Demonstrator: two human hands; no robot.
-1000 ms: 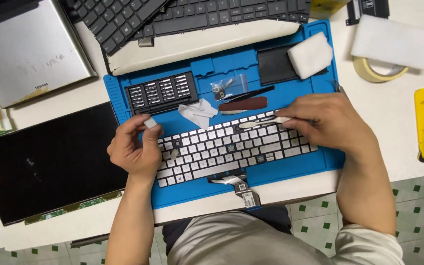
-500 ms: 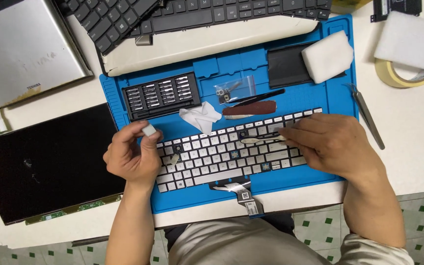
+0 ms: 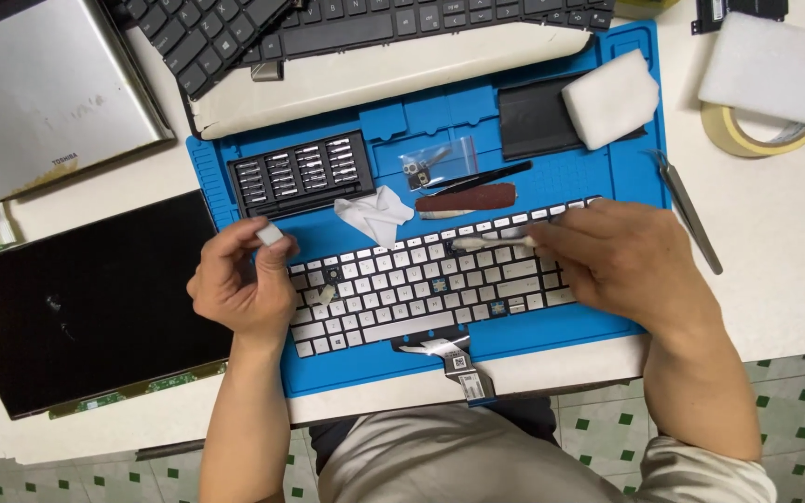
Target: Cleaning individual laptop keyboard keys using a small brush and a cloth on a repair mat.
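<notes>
Two hands over a bare white keyboard

Both hands work at the frame's centre, above a white keyboard (image 3: pixel 426 284) lying on a blue mat (image 3: pixel 598 182). At centre left, the left hand (image 3: pixel 242 284) pinches a small white keycap (image 3: pixel 269 234) between thumb and fingertips. At centre right, the right hand (image 3: pixel 621 261) grips a slim white tool (image 3: pixel 491 243), its tip over the upper key rows. A crumpled white cloth (image 3: pixel 376 213) lies just above the keyboard.

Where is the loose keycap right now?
In the head view, the keycap is pinched in the left hand, just above the white keyboard's left end and below the bit set.
</notes>
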